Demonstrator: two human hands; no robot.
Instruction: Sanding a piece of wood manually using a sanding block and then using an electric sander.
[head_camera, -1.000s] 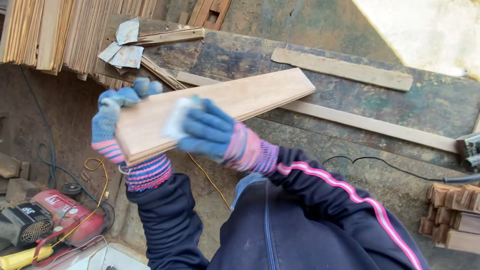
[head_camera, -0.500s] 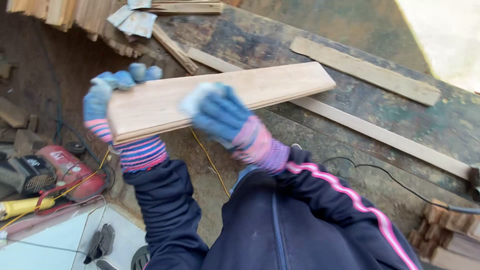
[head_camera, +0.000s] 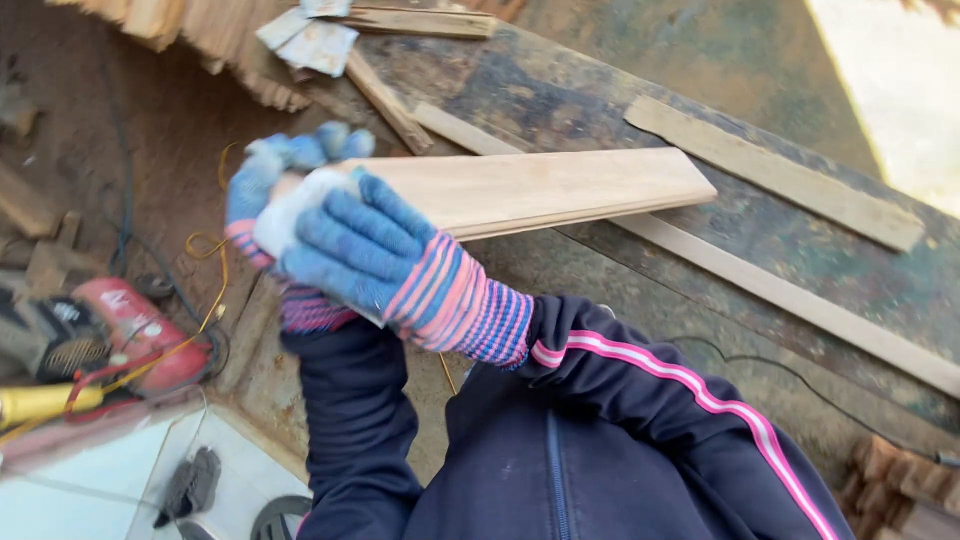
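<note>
The left hand (head_camera: 262, 190) gripped the near end of a pale wooden board (head_camera: 540, 190), fingers curled over its edge at centre-left of the frame. The right hand (head_camera: 360, 250), closed around a whitish pad (head_camera: 290, 215), pressed it on that same near end. The board's far stretch reached over the bench (head_camera: 800, 250) and looked smooth, so the rubbing seemed well along, though how much remained could not be told.

A rough woodworking workshop: a stained, worn workbench (head_camera: 800, 230) strewn with timber strips (head_camera: 770, 170), stacked slats (head_camera: 200, 30) behind its far-left end, a red air compressor (head_camera: 130, 335) on the floor left of it.
</note>
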